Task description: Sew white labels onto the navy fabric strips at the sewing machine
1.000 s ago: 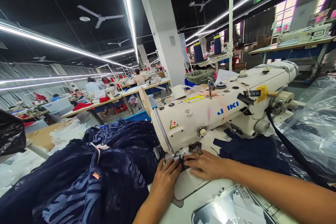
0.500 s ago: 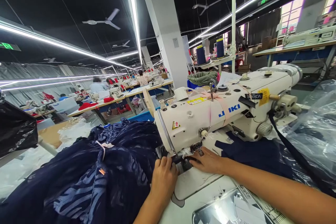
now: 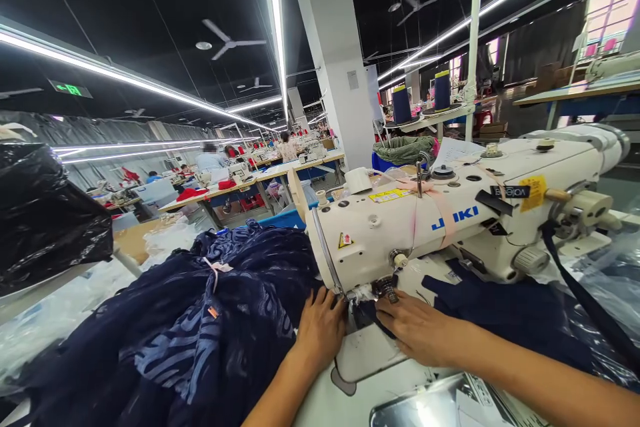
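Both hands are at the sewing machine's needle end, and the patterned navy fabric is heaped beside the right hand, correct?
No: in the head view, the patterned navy fabric is heaped beside the left hand, not the right hand. The rest stands.

Sewing machine (image 3: pixel 380 227) right of centre, and there's left hand (image 3: pixel 323 328) just left of needle area (image 3: pixel 359 293), right hand (image 3: pixel 425 328) just right, cloth (image 3: pixel 369 313) between them. Over left, garment heap (image 3: pixel 255 310) spreads beside machine; plastic bag (image 3: pixel 50 220) farther left. Swing right: loose pieces (image 3: pixel 500 300) lie between right forearm (image 3: pixel 525 365) and machine. Behind machine, thread cones (image 3: pixel 401 105) sit on stand (image 3: pixel 425 122); pillar (image 3: pixel 343 47) rises left of those, worktables (image 3: pixel 280 171) farther left.
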A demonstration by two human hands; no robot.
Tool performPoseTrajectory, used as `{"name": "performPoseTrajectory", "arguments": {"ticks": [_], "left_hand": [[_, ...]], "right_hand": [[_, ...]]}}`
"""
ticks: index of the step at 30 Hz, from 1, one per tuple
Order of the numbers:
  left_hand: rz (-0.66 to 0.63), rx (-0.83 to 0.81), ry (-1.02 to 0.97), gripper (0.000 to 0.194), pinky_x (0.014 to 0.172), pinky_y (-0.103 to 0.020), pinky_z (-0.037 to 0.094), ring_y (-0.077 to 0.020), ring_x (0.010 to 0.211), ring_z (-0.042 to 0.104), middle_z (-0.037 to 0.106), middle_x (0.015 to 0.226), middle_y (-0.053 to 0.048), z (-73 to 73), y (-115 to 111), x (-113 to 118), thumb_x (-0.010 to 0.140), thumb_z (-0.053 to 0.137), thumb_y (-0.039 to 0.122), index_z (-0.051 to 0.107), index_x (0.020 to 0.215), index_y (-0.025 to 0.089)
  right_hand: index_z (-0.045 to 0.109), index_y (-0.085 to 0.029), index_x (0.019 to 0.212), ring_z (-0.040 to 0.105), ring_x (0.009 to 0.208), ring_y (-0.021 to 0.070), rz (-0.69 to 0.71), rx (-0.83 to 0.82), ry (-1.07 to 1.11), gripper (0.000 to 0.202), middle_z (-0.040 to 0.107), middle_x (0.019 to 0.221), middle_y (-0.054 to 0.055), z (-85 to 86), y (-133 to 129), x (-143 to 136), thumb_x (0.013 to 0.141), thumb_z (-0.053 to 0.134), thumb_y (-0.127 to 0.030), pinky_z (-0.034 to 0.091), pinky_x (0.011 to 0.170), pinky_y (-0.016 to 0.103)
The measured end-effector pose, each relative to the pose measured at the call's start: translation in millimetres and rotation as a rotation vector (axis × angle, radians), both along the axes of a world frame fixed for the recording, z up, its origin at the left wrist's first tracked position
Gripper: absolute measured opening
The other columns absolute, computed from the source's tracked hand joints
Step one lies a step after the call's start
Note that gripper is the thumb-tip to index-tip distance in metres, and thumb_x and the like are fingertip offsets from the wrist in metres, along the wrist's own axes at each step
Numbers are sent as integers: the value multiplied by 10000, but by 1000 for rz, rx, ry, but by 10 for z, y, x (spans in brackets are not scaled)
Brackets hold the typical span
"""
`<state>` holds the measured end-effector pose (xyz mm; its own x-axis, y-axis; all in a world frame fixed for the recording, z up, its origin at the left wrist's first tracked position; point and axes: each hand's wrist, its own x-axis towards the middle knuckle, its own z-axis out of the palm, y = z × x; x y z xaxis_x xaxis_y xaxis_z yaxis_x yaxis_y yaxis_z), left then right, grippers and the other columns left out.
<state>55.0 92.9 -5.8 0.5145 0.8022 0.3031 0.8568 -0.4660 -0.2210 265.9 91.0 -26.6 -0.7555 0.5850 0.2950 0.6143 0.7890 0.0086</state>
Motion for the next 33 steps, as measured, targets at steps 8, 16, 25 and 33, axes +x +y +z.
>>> {"name": "performPoseTrajectory", "arguments": {"ticks": [8,16,25,33], "left_hand": [[-24,1,-30,375,878,-442,360,-242,973,482,576,961,-71,3,3,-7,707,461,84,541,1050,212],[-6,-49,-20,321,836,-441,389,-245,928,491,576,906,-71,47,0,14,714,461,83,565,993,200],[12,-62,3,288,867,-444,378,-242,952,497,586,929,-70,56,20,25,722,464,85,588,955,200],[52,-119,0,250,910,-436,346,-235,1008,486,591,999,-77,36,95,47,765,434,93,597,929,188]], "right_hand": [[618,-95,813,576,778,209,47,102,-94,242,624,862,128,95,22,-44,671,460,22,424,810,326],[604,-104,803,546,731,190,87,145,-94,174,594,791,98,58,13,-105,721,480,-13,420,761,312],[604,-94,820,542,748,202,58,133,-88,182,592,806,112,7,14,-146,689,512,-9,417,743,318],[598,-90,799,530,750,203,11,208,-103,163,581,818,114,-75,19,-215,672,535,-11,421,704,311]]}}
